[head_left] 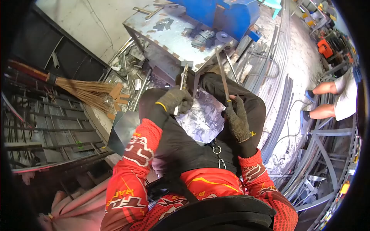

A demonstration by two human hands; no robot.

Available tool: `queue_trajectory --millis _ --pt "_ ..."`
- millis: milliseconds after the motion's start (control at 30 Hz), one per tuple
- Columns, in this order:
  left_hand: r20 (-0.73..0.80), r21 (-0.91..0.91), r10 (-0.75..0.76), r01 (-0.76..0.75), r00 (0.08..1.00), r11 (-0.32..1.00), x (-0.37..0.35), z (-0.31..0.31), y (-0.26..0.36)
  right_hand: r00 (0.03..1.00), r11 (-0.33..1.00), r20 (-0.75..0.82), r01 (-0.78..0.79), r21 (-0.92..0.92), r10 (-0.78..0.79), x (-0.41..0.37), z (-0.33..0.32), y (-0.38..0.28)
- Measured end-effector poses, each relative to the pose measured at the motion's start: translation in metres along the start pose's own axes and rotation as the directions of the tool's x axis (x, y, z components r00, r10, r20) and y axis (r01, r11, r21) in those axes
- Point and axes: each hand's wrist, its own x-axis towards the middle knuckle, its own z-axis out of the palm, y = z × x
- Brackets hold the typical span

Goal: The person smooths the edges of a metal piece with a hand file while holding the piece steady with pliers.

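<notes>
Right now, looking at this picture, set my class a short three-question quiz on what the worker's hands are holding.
1. True or false: the left hand grips pliers.
2. What does the right hand hold? A a hammer, B a metal bar, C a paintbrush.
3. Fill the gap: the broom lies on the person's ___ side.
Key: 1 true; 2 B; 3 left.

My right hand (237, 121) closes over the lower end of the thin rod (223, 79), so I can't see it. My left hand (175, 101) hides the pliers' (184, 77) grips. The lens edge cuts off a person (339, 98) at the right.
</notes>
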Motion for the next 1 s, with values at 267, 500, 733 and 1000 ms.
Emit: queue_trajectory --millis 267,500,733,1000 --pt "-0.083 0.844 -0.03 0.086 0.996 0.529 -0.015 -0.04 0.1 0.994 0.97 0.052 0.109 -0.216 -0.101 0.007 0.0 0.03" --pt "-0.08 0.996 0.007 0.08 0.997 -0.026 -0.001 -0.044 0.141 0.998 0.953 0.042 0.055 -0.299 -0.044 0.029 0.014 0.007" --pt "0.02 0.996 0.149 -0.007 0.989 -0.084 0.013 -0.061 0.114 0.928 0.838 0.052 0.357 -0.412 -0.369 0.063 0.054 0.017" --pt "-0.166 0.981 -0.148 0.178 0.975 0.076 0.005 -0.045 0.142 0.864 0.734 0.125 0.483 -0.477 -0.488 0.068 0.076 0.048"
